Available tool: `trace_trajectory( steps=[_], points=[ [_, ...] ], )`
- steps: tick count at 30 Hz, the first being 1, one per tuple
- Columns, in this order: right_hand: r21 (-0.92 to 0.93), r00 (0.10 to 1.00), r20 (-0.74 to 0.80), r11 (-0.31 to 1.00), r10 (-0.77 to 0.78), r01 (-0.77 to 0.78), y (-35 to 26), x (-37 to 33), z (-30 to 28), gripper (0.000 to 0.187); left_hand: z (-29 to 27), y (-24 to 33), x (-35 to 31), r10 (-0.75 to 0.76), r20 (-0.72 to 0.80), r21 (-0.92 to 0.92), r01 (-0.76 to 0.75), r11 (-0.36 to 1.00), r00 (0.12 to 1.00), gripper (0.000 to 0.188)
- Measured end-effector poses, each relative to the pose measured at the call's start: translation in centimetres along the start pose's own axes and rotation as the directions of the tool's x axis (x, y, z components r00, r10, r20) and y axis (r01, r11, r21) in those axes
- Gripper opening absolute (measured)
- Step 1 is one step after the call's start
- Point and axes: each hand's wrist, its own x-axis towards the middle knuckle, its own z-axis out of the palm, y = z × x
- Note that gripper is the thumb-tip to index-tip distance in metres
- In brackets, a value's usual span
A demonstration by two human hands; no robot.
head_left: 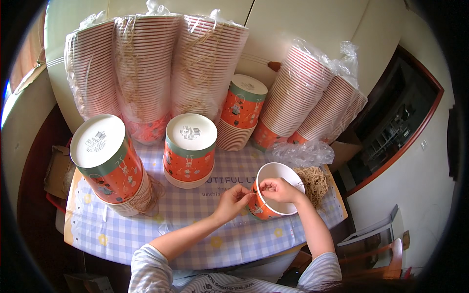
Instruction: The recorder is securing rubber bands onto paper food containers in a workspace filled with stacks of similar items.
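An orange paper bucket (260,211) with a white inside stands at the right of the table, tilted slightly, its mouth up. My left hand (233,202) is at its left side, thumb and fingers pinching a thin cord (254,194). My right hand (277,189) reaches over the mouth, its fingers closed at the near left of the rim where the cord passes. The fingertips partly hide the cord there. A bundle of tan cords (312,185) lies just right of the bucket.
Upside-down bucket stacks stand at the left (101,141), middle (190,133) and back (246,85). Tall plastic-wrapped bucket stacks (146,63) line the wall, with more wrapped stacks (298,83) at back right. Crumpled clear plastic (303,153) lies behind the cords. A checked cloth (195,234) covers the table.
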Motion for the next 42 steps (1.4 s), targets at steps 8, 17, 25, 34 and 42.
trace_trajectory(
  steps=[8,17,25,34,42],
  points=[
    [-0.036,0.999,0.023,0.999,0.033,-0.033,-0.6,0.0,0.0,0.012,0.4,-0.3,-0.1,-0.015,-0.013,0.021,0.015,1.0,1.0,0.012],
    [-0.057,0.999,0.051,0.998,0.019,-0.016,-1.0,-0.3,0.1,0.009,0.4,0.5,0.0,-0.028,0.036,0.067,0.026,0.997,0.999,0.016],
    [0.241,0.978,-0.146,0.953,-0.152,0.184,-0.2,-0.5,-0.9,0.006,-0.3,1.8,0.1,-0.014,0.279,-0.088,0.04,0.995,0.96,0.021],
    [0.428,0.918,-0.366,0.849,-0.151,0.311,-0.9,-1.2,-1.2,0.005,0.1,4.6,-0.3,0.073,0.282,0.302,-0.161,0.94,0.957,0.025],
    [0.426,0.895,-0.403,0.825,-0.192,0.37,-0.9,-1.0,-1.2,0.005,0.1,5.2,0.4,0.228,0.119,0.496,-0.257,0.83,0.966,0.016]
  ],
)
